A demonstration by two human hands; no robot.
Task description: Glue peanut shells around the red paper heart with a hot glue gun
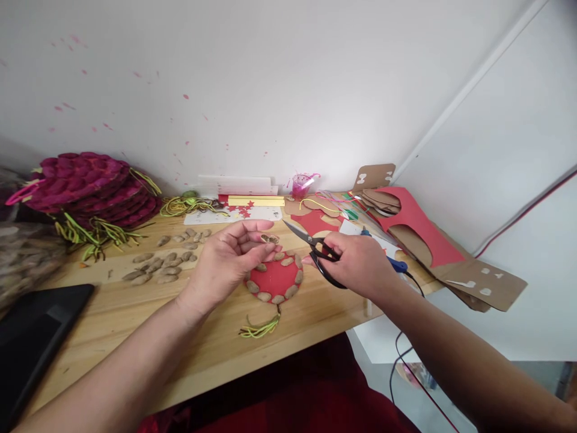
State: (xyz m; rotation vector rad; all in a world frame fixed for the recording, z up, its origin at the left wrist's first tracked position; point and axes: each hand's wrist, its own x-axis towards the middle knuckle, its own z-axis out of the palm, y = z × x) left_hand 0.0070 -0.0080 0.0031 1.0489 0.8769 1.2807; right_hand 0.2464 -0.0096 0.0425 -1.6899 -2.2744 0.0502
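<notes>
Between the thumb and fingers of my left hand is a peanut, its cut or opened side showing a hollow inside. My right hand grips black-handled scissors, blades pointing up and left toward the peanut but apart from it. Below both hands lies a red disc ringed with peanuts along its edge; my left fingers hide part of its upper left. A yellow-green tassel hangs from the disc's near side. Left of my left hand, loose peanuts lie scattered on the wooden table.
Stacked purple discs with tassels stand at the back left, near a bag of peanuts and a black tablet-like slab. Red card and cardboard offcuts fill the right side. A pink-stained cup stands by the wall.
</notes>
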